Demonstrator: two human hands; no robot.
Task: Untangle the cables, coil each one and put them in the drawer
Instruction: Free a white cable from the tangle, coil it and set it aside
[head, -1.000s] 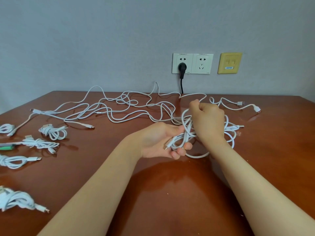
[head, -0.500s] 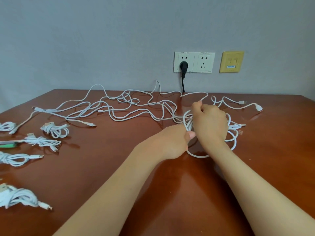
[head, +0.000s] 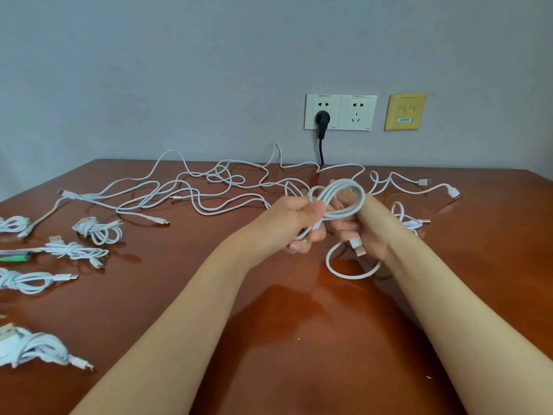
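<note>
A white cable coil (head: 338,194) is raised above the middle of the brown table (head: 149,295). My left hand (head: 294,226) grips the gathered strands at the coil's left side. My right hand (head: 369,226) holds the coil's right side, and the cable's USB plug (head: 357,247) pokes out under its fingers. A loose loop (head: 344,272) of the same cable hangs down to the table. Behind my hands a tangle of white cables (head: 194,193) sprawls across the far half of the table.
Several coiled white cables (head: 97,230) lie along the table's left side, one (head: 36,350) near the front edge, beside a green item (head: 15,257). More loose cable ends (head: 425,182) lie at the right. Wall sockets (head: 339,112) hold a black plug (head: 322,119).
Both hands have lifted the coil off the table and turned it upright. The USB plug now shows under my right hand, and a loop has dropped below.
</note>
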